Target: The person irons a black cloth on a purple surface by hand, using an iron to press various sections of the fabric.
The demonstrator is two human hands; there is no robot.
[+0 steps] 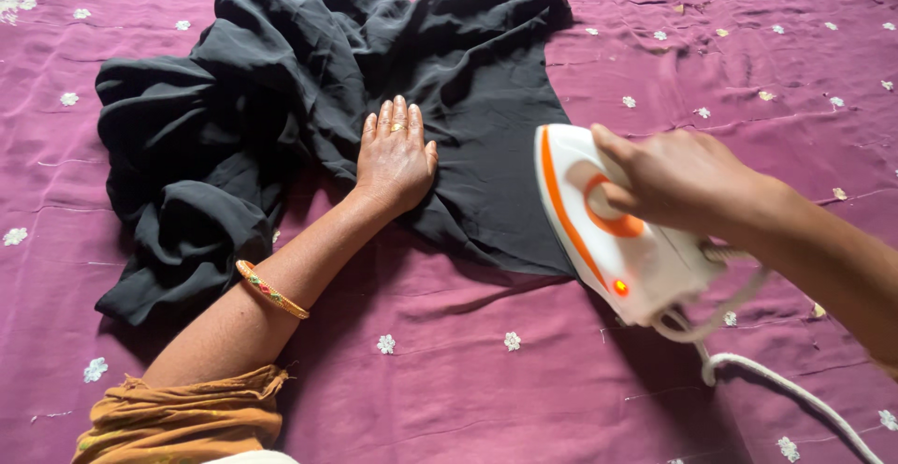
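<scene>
Head view, single frame. Your left hand (397, 157) lies flat, palm down, on the black garment (318, 99), fingers straight and close together, pointing away from you. A ring shows on one finger. A gold bangle (270, 289) with small coloured marks sits around the left forearm, and an ochre sleeve (182, 417) bunches at the elbow near the lower edge of the frame.

Your right hand (678, 181) is closed around the handle of the white-and-orange iron (608, 225), thumb reaching toward the nose end. The hand and iron are motion-blurred, so the exact finger placement cannot be told. The iron is at the right edge of the black garment, its nose toward the cloth; whether the soleplate touches the fabric cannot be told. A small red light glows on the iron's rear side. A white cord (748, 366) loops from the back of the iron and runs off toward the lower right corner.

The garment is smooth and flat between the two hands; to the left of the left hand it is heaped in loose folds. It lies on a purple bedspread (486, 380) with small white embroidered flowers, creased in places.
</scene>
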